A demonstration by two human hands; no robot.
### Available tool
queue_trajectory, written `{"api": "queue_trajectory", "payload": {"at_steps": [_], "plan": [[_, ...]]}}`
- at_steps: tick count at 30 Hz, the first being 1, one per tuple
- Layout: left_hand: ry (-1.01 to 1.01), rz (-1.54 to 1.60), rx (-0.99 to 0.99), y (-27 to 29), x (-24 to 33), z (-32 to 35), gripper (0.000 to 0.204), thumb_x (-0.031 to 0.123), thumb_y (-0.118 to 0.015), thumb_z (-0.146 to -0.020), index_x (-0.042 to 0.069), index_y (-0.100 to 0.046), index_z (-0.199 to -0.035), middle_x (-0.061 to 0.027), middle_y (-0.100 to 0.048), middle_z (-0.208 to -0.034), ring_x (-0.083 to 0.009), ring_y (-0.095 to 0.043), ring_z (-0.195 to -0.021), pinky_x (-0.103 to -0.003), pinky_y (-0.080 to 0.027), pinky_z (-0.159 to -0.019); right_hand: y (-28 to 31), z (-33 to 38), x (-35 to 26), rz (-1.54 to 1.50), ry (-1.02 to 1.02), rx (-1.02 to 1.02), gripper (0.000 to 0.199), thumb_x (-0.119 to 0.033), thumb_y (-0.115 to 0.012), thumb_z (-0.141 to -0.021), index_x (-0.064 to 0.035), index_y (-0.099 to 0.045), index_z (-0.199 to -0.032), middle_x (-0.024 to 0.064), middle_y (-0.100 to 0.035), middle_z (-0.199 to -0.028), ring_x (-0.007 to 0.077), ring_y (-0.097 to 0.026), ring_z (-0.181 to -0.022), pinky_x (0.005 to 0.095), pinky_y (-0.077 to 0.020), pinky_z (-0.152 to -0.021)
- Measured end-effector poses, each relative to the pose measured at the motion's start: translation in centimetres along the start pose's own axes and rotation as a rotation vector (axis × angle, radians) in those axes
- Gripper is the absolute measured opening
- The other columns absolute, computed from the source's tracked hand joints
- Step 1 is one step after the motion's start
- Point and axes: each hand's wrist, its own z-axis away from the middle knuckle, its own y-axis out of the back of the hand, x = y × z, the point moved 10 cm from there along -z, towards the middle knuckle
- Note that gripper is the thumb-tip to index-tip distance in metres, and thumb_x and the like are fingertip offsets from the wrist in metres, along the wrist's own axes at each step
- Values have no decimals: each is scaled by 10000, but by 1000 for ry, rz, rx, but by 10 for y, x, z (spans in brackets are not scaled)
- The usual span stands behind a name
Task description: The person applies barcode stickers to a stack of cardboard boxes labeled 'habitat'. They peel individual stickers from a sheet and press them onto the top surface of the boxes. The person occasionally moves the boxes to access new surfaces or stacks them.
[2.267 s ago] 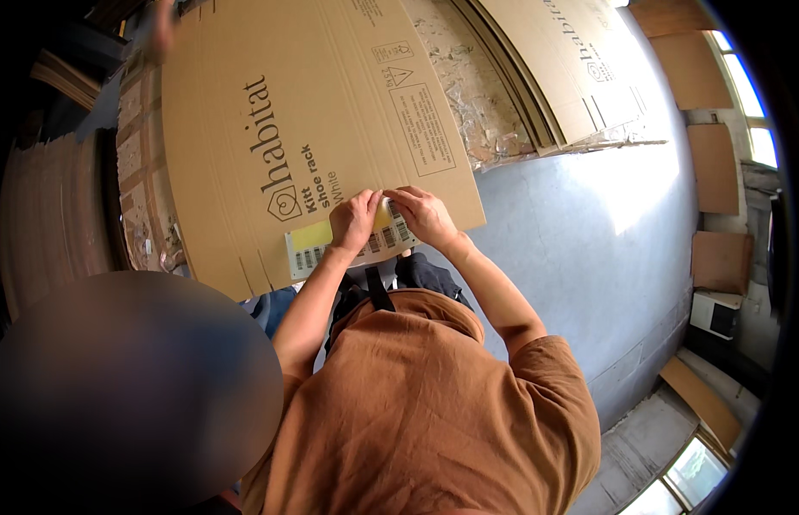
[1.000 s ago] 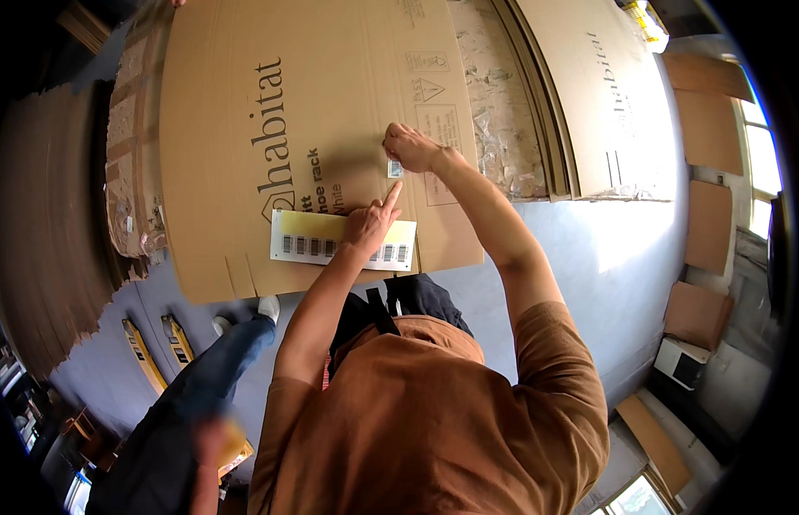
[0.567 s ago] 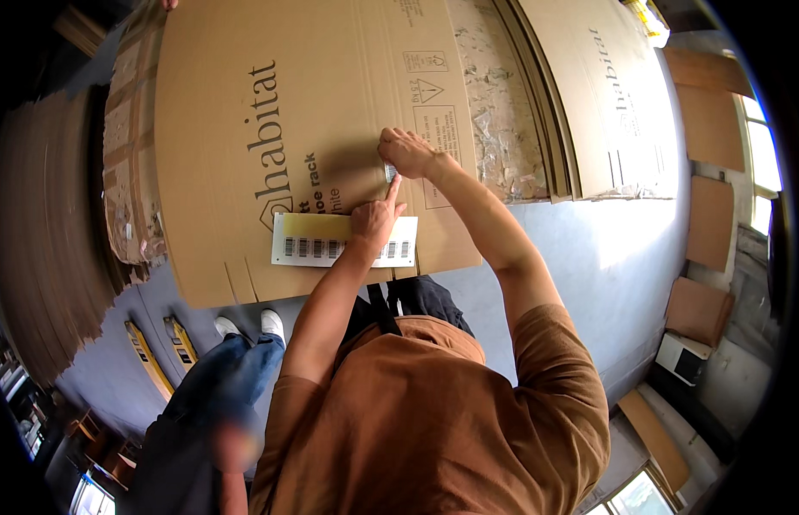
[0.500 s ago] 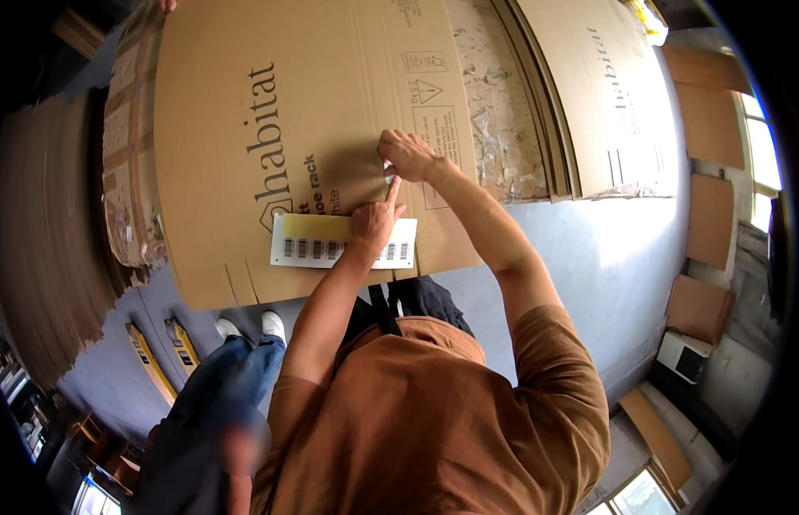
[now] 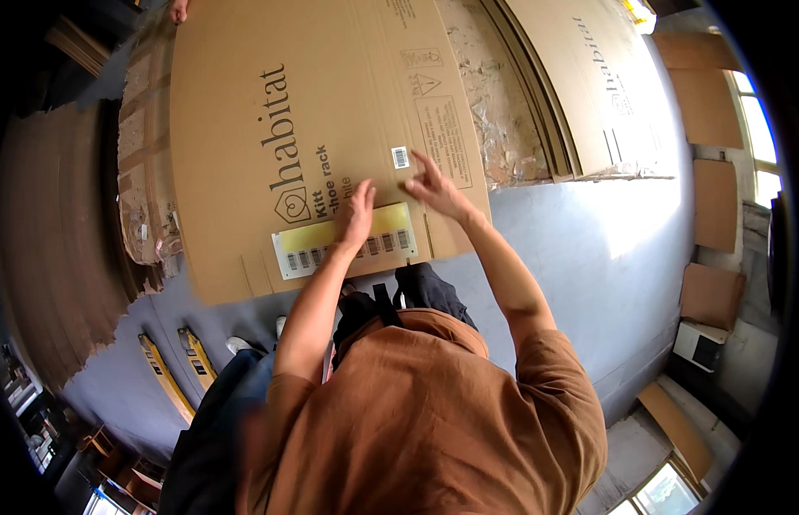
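Observation:
A large flat cardboard carton (image 5: 236, 172) with dark print lies before me on a stack. Stuck on it is a small white barcode sticker (image 5: 400, 158). My right hand (image 5: 440, 190) hovers just right of that sticker, its fingers apart and holding nothing. A sheet of barcode labels (image 5: 298, 260), part of its yellowish backing bare, rests near the carton's front edge. Over the middle of this sheet is my left hand (image 5: 356, 215), fingers stretched out; whether it touches the sheet I cannot tell.
Another person's hand (image 5: 178, 10) is at the carton's far left corner. Beside me on the left stands a person in jeans (image 5: 232, 386). More flat cartons (image 5: 588, 112) lie at right, a brown cardboard stack (image 5: 56, 232) at left. Yellow bars (image 5: 163, 378) lie on the floor.
Both hands have drawn back from the spot where they met, and the barcode sticker there now shows uncovered. My left hand moved slightly left, my right hand lower and to the right.

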Motion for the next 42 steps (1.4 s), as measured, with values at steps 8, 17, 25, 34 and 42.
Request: {"api": "queue_trajectory", "payload": {"at_steps": [8, 17, 25, 34, 42], "plan": [[100, 23, 220, 91, -52, 27, 382, 216, -594, -928, 48, -496, -1257, -172, -588, -1043, -338, -565, -999, -460, -455, -829, -53, 76, -20, -282, 13, 157, 652, 67, -627, -864, -136, -426, -1450, 16, -645, -1124, 61, -580, -955, 219, -479, -860], [559, 967, -83, 89, -119, 102, 574, 218, -613, -945, 73, -340, -1429, -128, -581, -1228, -200, -542, -1153, -348, -442, -950, -22, 116, -9, -295, -192, 183, 479, 34, -590, -896, -40, -513, -1363, 60, -655, -1129, 95, -616, -918, 235, -522, -806], [340, 936, -392, 117, -61, 102, 622, -32, -741, -769, 94, -492, -1324, -85, -602, -1186, -178, -579, -1090, -307, -493, -926, -14, 139, -19, -184, -162, 149, 497, 28, -652, -833, -23, -550, -1317, 41, -658, -1072, 98, -598, -868, 237, -495, -741], [262, 409, -277, 113, -63, 101, 269, 111, -812, -755, -16, -694, -961, 3, -621, -888, -116, -595, -848, -266, -503, -770, 10, 170, 19, 295, -271, 208, 207, -105, -751, -770, 26, -709, -924, 84, -653, -834, 145, -568, -774, 295, -476, -714], [296, 904, -411, 48, -31, 134, 238, 178, -626, -942, 16, -643, -1116, -7, -692, -973, -88, -600, -862, -284, -507, -773, -39, 172, -17, 946, -141, 75, 492, -285, -749, -768, -128, -631, -1219, 153, -570, -1231, 349, -493, -1200, 470, -417, -979]]}}
